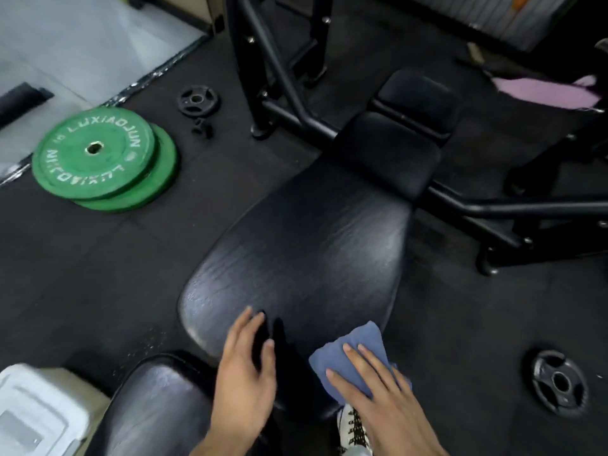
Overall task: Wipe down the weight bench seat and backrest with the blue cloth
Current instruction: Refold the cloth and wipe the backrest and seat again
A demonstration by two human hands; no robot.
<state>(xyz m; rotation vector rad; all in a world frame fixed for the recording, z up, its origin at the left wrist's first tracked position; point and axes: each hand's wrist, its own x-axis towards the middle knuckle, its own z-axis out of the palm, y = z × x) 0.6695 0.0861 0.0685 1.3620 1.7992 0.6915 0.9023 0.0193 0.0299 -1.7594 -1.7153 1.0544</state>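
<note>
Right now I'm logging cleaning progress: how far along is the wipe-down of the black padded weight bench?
Nothing is visibly finished. In hand: the right hand presses the folded blue cloth flat on the near right edge of the large black padded bench pad; the left hand rests beside it. Left: the remaining pad and the smaller black pad nearer.

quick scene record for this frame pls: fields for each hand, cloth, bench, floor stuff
left hand: left hand open, fingers relaxed at the near end of the bench pad, holds nothing
right hand: right hand flat, fingers straight, presses the blue cloth
blue cloth: blue cloth folded, at the near right edge of the bench pad
bench pad: large black bench pad, creased, sheen on its surface
floor, left: two green weight plates stacked, offset
floor, other: small black plate at right; another small black plate at far left
</note>
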